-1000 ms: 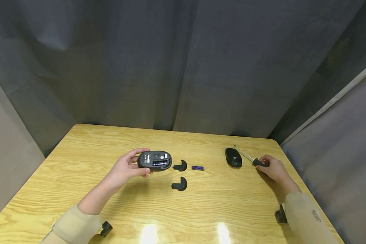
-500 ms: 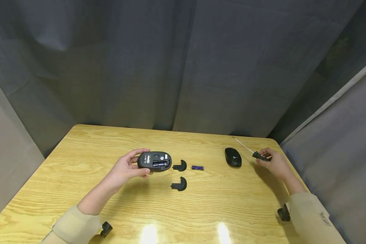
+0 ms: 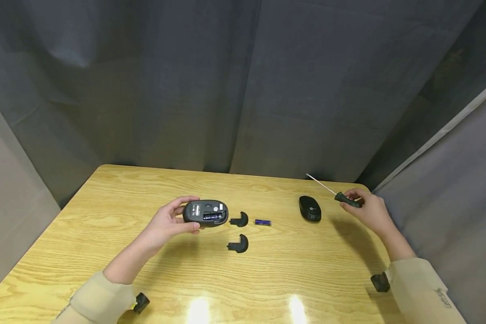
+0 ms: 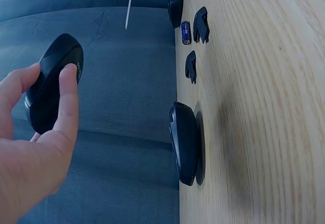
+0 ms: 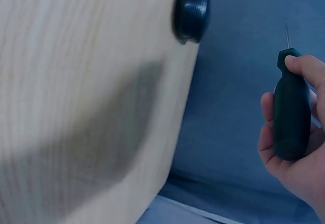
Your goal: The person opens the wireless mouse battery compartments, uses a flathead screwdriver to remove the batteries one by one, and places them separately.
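Note:
My left hand (image 3: pixel 166 222) grips a black computer mouse (image 3: pixel 205 213) above the table, its underside turned toward the head camera. The battery bay stands uncovered with a battery (image 3: pixel 212 217) inside. In the left wrist view, thumb and fingers pinch the mouse by its sides. Over the table's right side, my right hand (image 3: pixel 366 207) holds a screwdriver (image 3: pixel 346 198) by its dark green handle. Its thin metal shaft points to the far left, raised off the table. In the right wrist view, the fingers wrap the handle (image 5: pixel 292 112) and the thumb lies near the collar.
Two black hook-shaped covers (image 3: pixel 238 243) and a blue battery (image 3: pixel 263 222) lie mid-table. Right of them sits a second black mouse (image 3: pixel 309 209). The left wrist view shows another mouse (image 4: pixel 185 142) on the table, hidden in the head view. Grey curtains (image 3: pixel 178 90) hang behind.
My right hand has lifted the screwdriver off the table, bringing it up and slightly farther back. My left hand and its mouse have stayed in place.

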The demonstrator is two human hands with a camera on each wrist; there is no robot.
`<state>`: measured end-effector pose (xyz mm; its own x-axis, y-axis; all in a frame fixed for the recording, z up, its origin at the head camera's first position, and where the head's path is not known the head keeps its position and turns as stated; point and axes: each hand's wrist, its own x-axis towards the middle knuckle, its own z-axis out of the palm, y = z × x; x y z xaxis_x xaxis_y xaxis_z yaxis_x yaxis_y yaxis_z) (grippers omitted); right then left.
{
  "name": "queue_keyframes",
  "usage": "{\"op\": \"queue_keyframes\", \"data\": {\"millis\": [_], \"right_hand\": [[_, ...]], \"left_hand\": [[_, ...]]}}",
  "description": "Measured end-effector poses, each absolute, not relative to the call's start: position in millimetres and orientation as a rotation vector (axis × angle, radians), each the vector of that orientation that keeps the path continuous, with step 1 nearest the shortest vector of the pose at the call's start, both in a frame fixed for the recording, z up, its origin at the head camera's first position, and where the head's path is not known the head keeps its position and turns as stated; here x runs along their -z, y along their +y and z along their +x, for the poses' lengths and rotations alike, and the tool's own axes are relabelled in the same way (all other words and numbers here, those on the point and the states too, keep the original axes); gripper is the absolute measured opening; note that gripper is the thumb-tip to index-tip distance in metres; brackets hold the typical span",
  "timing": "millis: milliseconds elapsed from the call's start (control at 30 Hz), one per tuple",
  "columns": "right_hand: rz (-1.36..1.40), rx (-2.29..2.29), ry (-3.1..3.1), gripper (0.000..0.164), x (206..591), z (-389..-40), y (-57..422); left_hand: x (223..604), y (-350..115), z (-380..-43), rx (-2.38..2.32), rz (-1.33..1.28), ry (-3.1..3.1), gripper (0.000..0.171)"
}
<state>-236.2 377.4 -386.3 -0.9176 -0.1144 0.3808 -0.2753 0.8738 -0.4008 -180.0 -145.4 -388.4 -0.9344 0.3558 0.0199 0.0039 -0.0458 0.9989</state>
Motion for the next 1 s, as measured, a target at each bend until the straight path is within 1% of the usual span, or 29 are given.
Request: {"op": "queue_keyframes", "data": {"millis": [233,333,600,1000], "right_hand": [[0.307,-0.648,-2.673,0.023,373.2,-233.8,367.9],[0.326,-0.662,-2.673,0.023,365.2,-231.1,362.8],[0.358,-0.688,-2.642,0.022,346.4,-223.2,348.0],[0.510,-0.695,-2.553,0.020,321.4,-208.1,318.5]], "left_hand": [[391.1,-145.4,-180.7,-2.050,0.404,2.019,0.071],[390.9,-144.8,-180.9,-2.051,0.373,2.020,0.070],[391.3,-141.9,-180.6,-2.082,0.360,2.003,0.071],[390.8,-139.4,-178.8,-2.072,0.341,2.040,0.070]]}}
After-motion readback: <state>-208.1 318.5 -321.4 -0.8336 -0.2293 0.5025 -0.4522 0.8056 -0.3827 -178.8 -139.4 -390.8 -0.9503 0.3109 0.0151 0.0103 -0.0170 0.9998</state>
